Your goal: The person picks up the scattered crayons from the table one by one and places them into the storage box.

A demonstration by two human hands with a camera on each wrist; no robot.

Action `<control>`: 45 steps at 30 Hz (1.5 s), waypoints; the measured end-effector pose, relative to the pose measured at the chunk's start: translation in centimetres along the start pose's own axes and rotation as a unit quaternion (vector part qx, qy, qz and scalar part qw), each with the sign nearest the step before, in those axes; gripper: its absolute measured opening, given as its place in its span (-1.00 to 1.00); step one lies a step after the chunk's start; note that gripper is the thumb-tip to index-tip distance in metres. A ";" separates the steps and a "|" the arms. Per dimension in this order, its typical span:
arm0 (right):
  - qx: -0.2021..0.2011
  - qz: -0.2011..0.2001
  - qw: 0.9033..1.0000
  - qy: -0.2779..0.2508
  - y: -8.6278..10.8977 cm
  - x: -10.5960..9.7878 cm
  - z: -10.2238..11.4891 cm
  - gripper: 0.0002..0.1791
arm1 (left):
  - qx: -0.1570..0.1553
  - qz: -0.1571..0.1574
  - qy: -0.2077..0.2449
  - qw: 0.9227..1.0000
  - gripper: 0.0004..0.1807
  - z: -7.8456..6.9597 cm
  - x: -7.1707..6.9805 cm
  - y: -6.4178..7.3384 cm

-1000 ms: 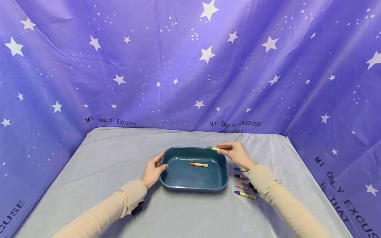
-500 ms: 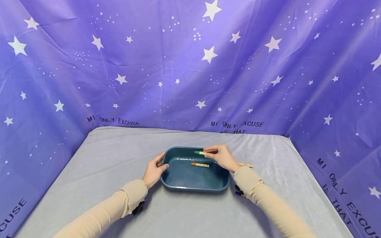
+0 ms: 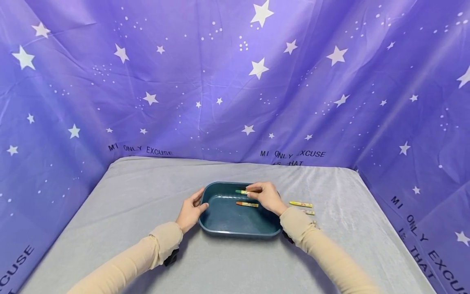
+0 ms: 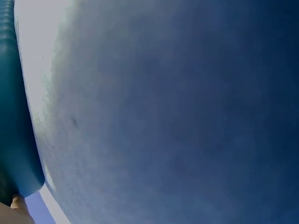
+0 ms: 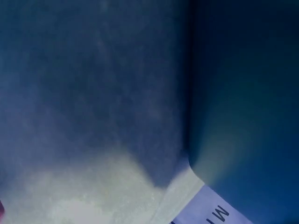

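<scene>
Head view has the right hand (image 3: 267,197) over the right part of the tray (image 3: 224,222), thumb and fingers pinched narrowly on the green crayon (image 3: 241,192). Its green tip sticks out leftward from the fingertips, and its long axis runs roughly side to side, along the tray's longer walls. The crayon is within the tray's outline, toward the far wall; whether it touches the bottom cannot be told.

The relation that seems to matter most is with the orange crayon (image 3: 247,204), which lies on the tray's bottom just on the person's side of the green one. Both tips point left and the two axes are close to parallel, with a narrow band of bare tray between them from this angle. The right hand is the nearer one to both.

Across the tray, the left hand (image 3: 190,211) grips the left end, thumb over the rim and fingers along the outer wall. Left wrist view shows that outer wall and only a scrap of the hand.

Right of the tray, on the table (image 3: 147,204), lies a yellow crayon (image 3: 301,204), also set sideways; below it a second crayon (image 3: 309,212) is partly covered by the right sleeve (image 3: 323,245).
</scene>
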State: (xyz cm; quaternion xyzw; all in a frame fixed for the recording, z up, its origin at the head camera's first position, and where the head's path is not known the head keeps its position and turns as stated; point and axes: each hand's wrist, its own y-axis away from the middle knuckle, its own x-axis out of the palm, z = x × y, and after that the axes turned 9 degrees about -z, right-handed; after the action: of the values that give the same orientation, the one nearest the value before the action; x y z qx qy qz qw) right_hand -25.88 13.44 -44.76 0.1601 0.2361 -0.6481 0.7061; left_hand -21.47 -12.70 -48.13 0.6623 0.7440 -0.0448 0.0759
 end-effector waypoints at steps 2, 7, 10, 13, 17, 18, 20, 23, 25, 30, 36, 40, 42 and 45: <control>0.001 -0.001 1.000 0.004 0.0 0.2 -0.1 -0.76 | 0.000 -0.001 0.001 1.000 -0.34 0.0 -0.1 0.0; -0.001 -0.010 1.000 0.009 -0.1 0.4 -0.6 -0.75 | -0.003 0.002 0.006 1.000 -0.33 0.1 -0.1 0.1; 0.001 -0.012 1.000 0.017 -0.2 0.5 -0.8 -0.75 | -0.002 0.002 0.004 1.000 -0.33 0.2 -0.1 0.1; 0.007 -0.012 0.999 0.036 -0.2 0.4 -0.9 -0.75 | 0.003 0.001 0.002 1.000 -0.34 0.2 0.0 0.0; 0.011 -0.012 0.998 0.055 -0.4 0.4 -0.8 -0.77 | 0.013 -0.002 0.004 1.000 -0.35 0.2 0.0 -0.1; 0.012 -0.012 0.998 0.057 -0.4 0.4 -0.8 -0.77 | 0.014 -0.003 0.005 1.000 -0.35 0.1 0.0 -0.1; 0.014 -0.012 0.998 0.059 -0.5 0.4 -0.7 -0.77 | 0.016 -0.003 0.006 1.000 -0.35 0.1 0.0 -0.2; 0.016 -0.006 0.998 0.060 -0.5 0.5 -0.8 -0.77 | 0.013 -0.005 0.008 1.000 -0.35 0.1 -0.1 -0.2; 0.018 -0.002 0.998 0.060 -0.5 0.6 -0.8 -0.78 | 0.012 -0.004 0.007 1.000 -0.35 0.0 -0.1 -0.1; 0.025 0.007 0.998 0.057 -0.4 0.8 -1.0 -0.78 | 0.008 0.001 0.006 1.000 -0.34 -0.2 -0.1 0.2; 0.021 0.011 0.999 0.046 -0.4 0.8 -1.0 -0.76 | 0.002 0.008 0.007 1.000 -0.33 -0.5 -0.2 0.2; 0.009 0.021 0.999 0.038 -0.5 0.8 -1.0 -0.72 | -0.006 0.010 0.009 1.000 -0.34 -1.2 -0.3 0.4; 0.006 0.025 0.999 0.035 -0.5 0.8 -1.1 -0.72 | -0.006 0.011 0.010 1.000 -0.34 -1.4 -0.4 0.4; 0.006 0.027 0.999 0.033 -0.6 0.9 -1.1 -0.71 | -0.005 0.009 0.013 1.000 -0.34 -1.3 -0.4 0.5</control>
State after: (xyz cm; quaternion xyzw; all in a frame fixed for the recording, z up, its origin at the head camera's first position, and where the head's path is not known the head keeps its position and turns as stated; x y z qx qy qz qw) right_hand -26.55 13.26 -46.14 0.1922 0.2512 -0.6247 0.7140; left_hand -21.03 -12.79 -46.78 0.6690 0.7393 -0.0317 0.0702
